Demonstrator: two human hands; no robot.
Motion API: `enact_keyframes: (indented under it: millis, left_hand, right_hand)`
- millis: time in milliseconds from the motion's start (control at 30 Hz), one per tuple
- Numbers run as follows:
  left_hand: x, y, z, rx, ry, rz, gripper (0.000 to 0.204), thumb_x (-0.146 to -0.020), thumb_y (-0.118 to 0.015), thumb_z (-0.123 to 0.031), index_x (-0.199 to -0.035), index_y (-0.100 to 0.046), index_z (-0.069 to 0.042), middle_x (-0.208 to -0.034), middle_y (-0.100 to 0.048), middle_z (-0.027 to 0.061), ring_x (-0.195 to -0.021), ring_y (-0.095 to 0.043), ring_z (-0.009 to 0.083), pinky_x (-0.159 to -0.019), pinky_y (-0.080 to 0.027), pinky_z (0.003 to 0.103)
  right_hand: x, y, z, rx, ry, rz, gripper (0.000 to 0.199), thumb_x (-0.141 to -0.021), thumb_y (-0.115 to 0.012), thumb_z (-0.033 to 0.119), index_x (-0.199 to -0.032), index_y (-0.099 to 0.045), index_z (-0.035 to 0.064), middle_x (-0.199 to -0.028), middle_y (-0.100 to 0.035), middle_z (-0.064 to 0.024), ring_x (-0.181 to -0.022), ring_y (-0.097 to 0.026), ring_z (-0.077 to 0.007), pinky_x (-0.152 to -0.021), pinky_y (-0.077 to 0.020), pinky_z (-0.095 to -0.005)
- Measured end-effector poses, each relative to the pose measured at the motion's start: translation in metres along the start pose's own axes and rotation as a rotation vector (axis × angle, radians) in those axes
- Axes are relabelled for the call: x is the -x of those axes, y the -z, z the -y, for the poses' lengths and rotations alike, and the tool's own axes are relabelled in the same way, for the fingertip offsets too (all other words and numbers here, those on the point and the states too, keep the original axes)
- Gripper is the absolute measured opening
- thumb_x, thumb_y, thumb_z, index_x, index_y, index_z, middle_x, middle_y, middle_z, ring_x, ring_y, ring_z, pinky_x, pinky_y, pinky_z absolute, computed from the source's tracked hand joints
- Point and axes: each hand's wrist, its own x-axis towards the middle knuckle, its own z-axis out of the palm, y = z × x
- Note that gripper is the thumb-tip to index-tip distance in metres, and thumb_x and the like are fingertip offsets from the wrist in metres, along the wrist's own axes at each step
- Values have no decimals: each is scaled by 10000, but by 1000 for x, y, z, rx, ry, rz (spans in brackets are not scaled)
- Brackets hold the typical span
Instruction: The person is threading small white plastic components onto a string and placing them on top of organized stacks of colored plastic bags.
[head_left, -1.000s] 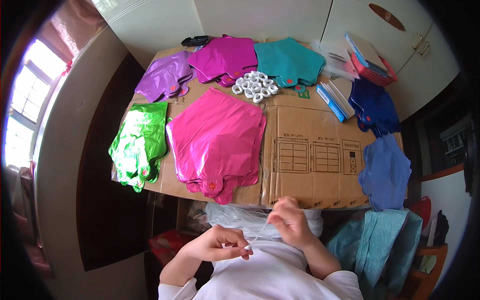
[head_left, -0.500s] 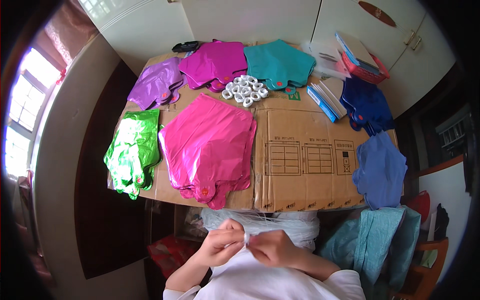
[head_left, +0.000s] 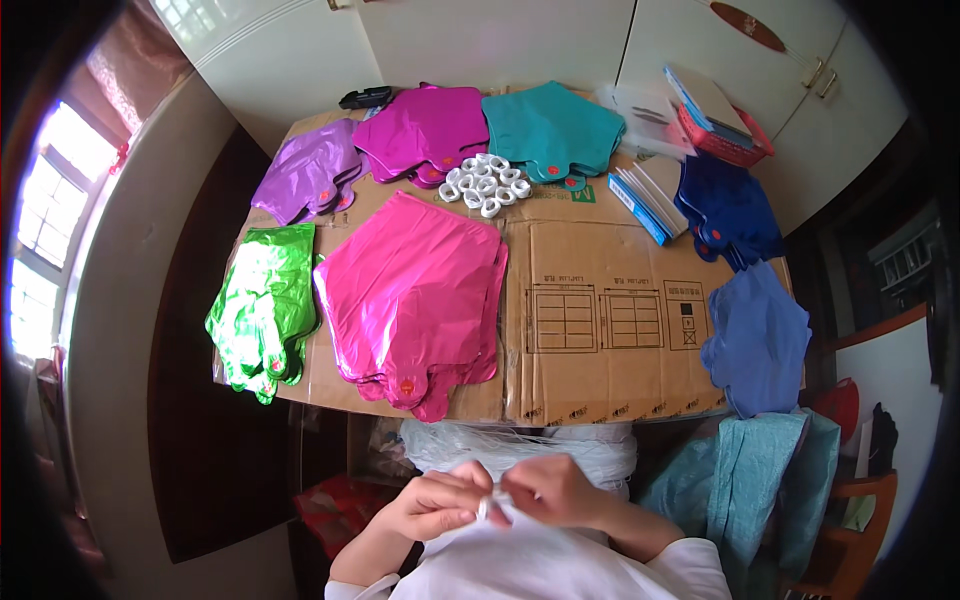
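Observation:
Just above my lap, in front of the table edge, both hands meet around a small white coil of ribbon or string point(head_left: 485, 508). My left hand point(head_left: 440, 503) pinches the coil between thumb and fingers. Close against it, my right hand point(head_left: 556, 492) has its fingers curled at the coil's upper side, slightly blurred; a strand there is too small to make out. On the table beyond lies a cluster of similar white coils point(head_left: 487, 184). The nearest stack to my hands is of flat pink foil balloons point(head_left: 415, 285).
Cardboard point(head_left: 610, 385) covers the table. Around it lie flat foil stacks: green point(head_left: 262, 300), lilac point(head_left: 308, 170), magenta point(head_left: 425, 125), teal point(head_left: 555, 130), dark blue point(head_left: 730, 205) and pale blue point(head_left: 758, 340). White strands point(head_left: 590, 455) hang below the edge. A red basket point(head_left: 725, 145) stands at back right.
My right hand has turned and risen slightly at the coil, its fingers now more curled. The left hand stays on the coil, a little lower. The view has shifted slightly.

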Motion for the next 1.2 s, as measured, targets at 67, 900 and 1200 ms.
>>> enact_keyframes:
  millis: [67,900,1200]
  left_hand:
    - [-3,0,-4,-618,32,-17,140,-729,-583,21,-846,-656,0,-733,-637,91,-685,-491,220,-678,-389,335]
    - [0,-4,-4,-602,19,-109,109,-704,-518,18,-738,-622,27,-722,-622,105,-682,-511,226,-641,-420,329]
    - [-5,-2,-3,-730,49,18,145,-727,-584,-69,-766,-639,60,-706,-634,132,-687,-505,237,-641,-412,327]
  right_hand:
    - [8,-7,4,-28,61,85,57,-719,-547,-5,-722,-568,47,-547,-517,-59,-423,-505,-208,-395,-389,-308]
    - [11,2,13,-119,29,228,45,-748,-588,40,-759,-551,64,-569,-510,-73,-510,-549,-231,-479,-430,-323]
    - [10,7,17,-170,71,149,64,-726,-596,31,-753,-553,70,-575,-519,-65,-483,-539,-228,-462,-431,-326]
